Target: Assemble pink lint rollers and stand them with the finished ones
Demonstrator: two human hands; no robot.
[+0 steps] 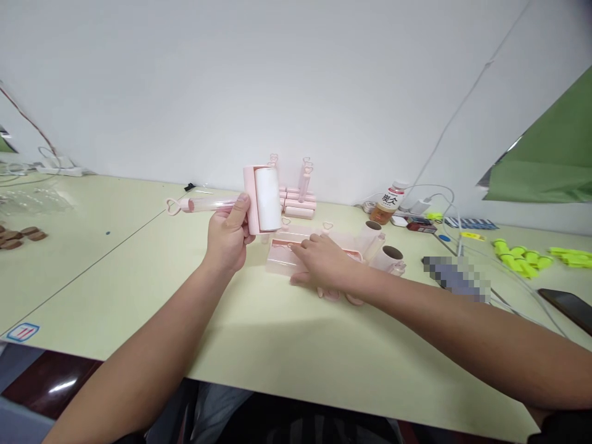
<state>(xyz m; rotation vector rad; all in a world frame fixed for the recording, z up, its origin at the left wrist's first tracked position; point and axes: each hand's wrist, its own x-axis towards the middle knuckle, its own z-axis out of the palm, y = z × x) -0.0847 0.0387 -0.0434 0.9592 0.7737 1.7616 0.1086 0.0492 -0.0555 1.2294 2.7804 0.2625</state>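
My left hand (pixel 229 240) is closed round the clear handle of a pink lint roller (pixel 267 200), held up above the table. Its white paper roll faces right, and a pink heart-shaped loop ends the handle at the left. Lower down, my right hand (pixel 324 262) reaches across a translucent pink-edged cover (pixel 280 256) on the table. Its thumb is at the near side and its fingers lie over the top. The palm hides much of the cover and of the pink parts beneath it.
More pink lint rollers (pixel 300 206) stand by the wall. Brown-cored paper rolls (pixel 391 256) and a clear handle (pixel 374 246) lie right of my hand. Beyond are a bottle (pixel 387 203), cables, yellow-green pieces (pixel 520 259) and a phone (pixel 567 308). Brown pieces (pixel 18 235) lie far left.
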